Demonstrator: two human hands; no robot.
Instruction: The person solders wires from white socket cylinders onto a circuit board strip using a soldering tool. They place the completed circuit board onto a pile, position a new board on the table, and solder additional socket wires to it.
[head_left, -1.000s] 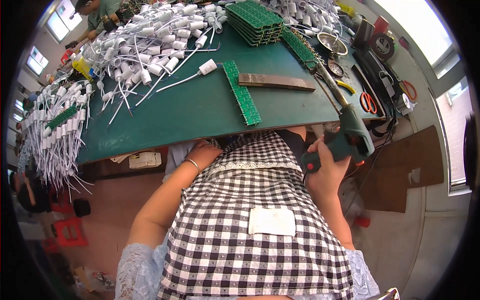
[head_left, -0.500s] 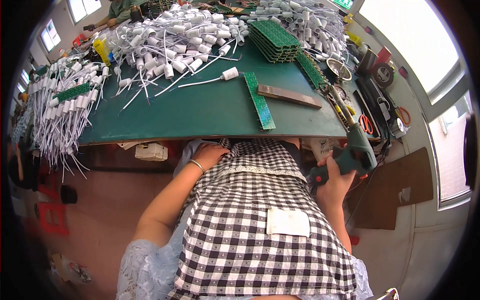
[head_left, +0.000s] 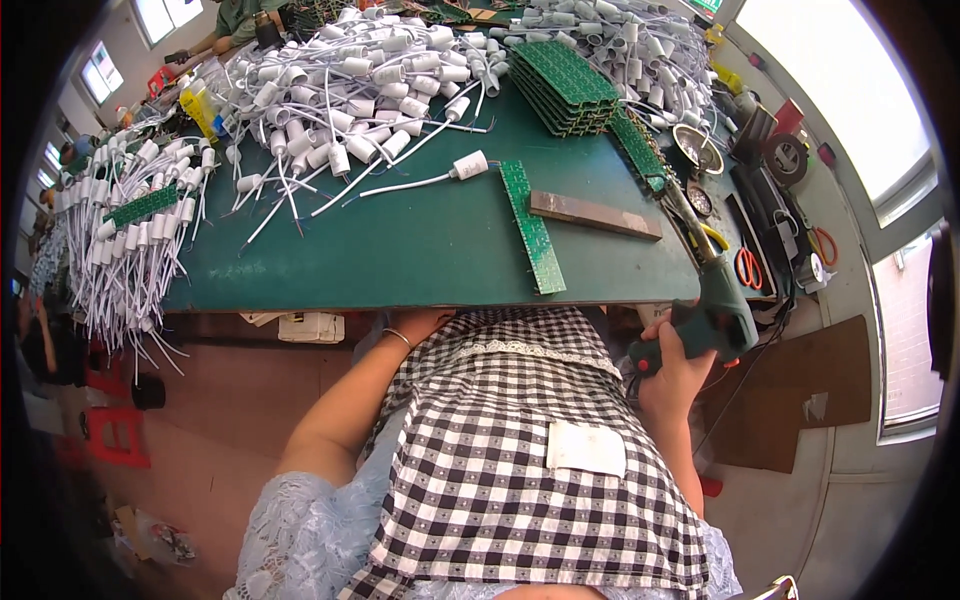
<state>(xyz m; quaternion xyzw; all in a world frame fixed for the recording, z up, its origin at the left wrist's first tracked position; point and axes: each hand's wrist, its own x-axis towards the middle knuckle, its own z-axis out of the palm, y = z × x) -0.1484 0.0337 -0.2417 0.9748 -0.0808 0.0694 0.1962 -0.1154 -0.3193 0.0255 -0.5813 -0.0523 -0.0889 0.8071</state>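
My right hand (head_left: 672, 378) is wrapped round the handle of a dark green soldering gun (head_left: 724, 312). Its long metal barrel points up and away, the tip close to a green circuit board strip (head_left: 638, 152) at the right. My left hand (head_left: 418, 322) lies on the checked apron in my lap, partly hidden under the table edge, with nothing seen in it. Farther in on the table, another green board strip (head_left: 532, 228) lies beside a flat metal bar (head_left: 596, 214), which overlaps its edge. A white lamp holder (head_left: 469, 165) with a white cable touches or nearly touches that strip's far end.
Piles of white lamp holders (head_left: 385, 75) with cables cover the far table (head_left: 350, 265); more hang over its left edge. Stacked green boards (head_left: 563, 85) stand at the back. At right are a metal bowl (head_left: 698, 150), orange-handled scissors (head_left: 748, 268) and a tape roll (head_left: 787, 158).
The whole view has shifted, so the table edge sits lower and hides more of my left hand. My right hand still grips the soldering gun, nearly unmoved.
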